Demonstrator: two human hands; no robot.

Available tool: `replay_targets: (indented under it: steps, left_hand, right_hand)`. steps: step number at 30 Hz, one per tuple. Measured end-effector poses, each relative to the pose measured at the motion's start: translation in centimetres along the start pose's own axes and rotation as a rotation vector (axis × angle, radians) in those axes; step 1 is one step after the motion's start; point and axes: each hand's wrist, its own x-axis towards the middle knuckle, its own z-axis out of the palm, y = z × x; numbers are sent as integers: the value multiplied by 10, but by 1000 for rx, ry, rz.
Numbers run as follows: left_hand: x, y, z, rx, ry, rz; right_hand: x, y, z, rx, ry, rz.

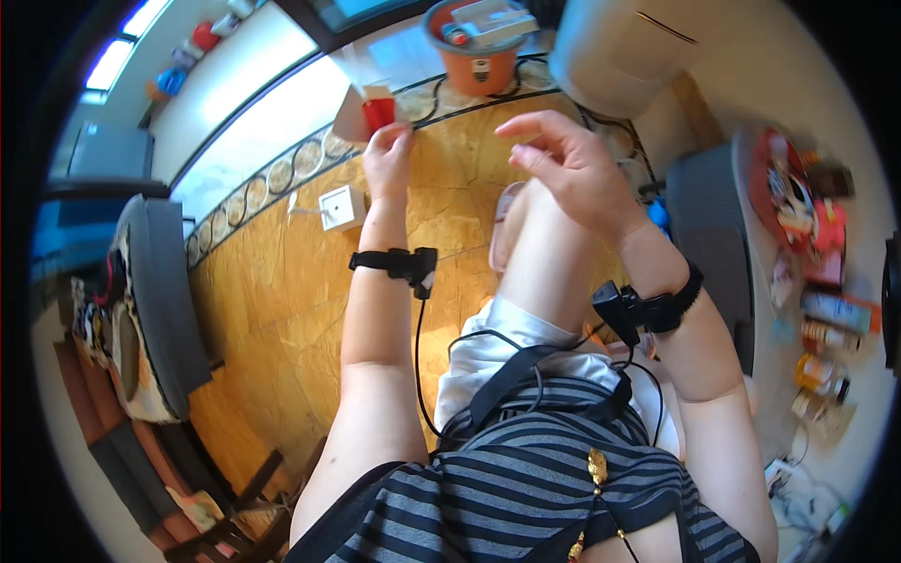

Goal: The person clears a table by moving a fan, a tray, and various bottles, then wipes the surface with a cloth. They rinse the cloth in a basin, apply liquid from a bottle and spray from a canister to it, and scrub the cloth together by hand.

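My left hand (388, 150) is stretched forward, its fingers pinching the lower edge of a small red box-like thing (378, 113) with a pale flap on top. A pale, pointed sheet-like piece (351, 118) shows just left of it; I cannot tell whether the two are joined. My right hand (568, 169) hangs above my knee with fingers bent and apart, holding nothing. On the tan floor below my left wrist sits a white square box (341, 208) with a small dark mark on its face. Beside that box lies a thin white piece (297, 206).
An orange bucket (481, 73) with things in it stands ahead, beside a white rounded bin-like container (615, 56). On the right, a grey table (704, 202) adjoins a red basket (771, 178) and several bottles. A grey padded piece of furniture (164, 300) is at left.
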Motion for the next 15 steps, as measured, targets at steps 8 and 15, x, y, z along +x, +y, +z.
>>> replay_targets:
  steps: [8, 15]
  left_hand:
    - [16, -177, -209, 162, 651, -759]
    - [56, -188, -243, -185, 759, -799]
  right_hand:
    - [106, 35, 125, 1013, -156, 507]
    - [91, 108, 129, 864, -101, 853]
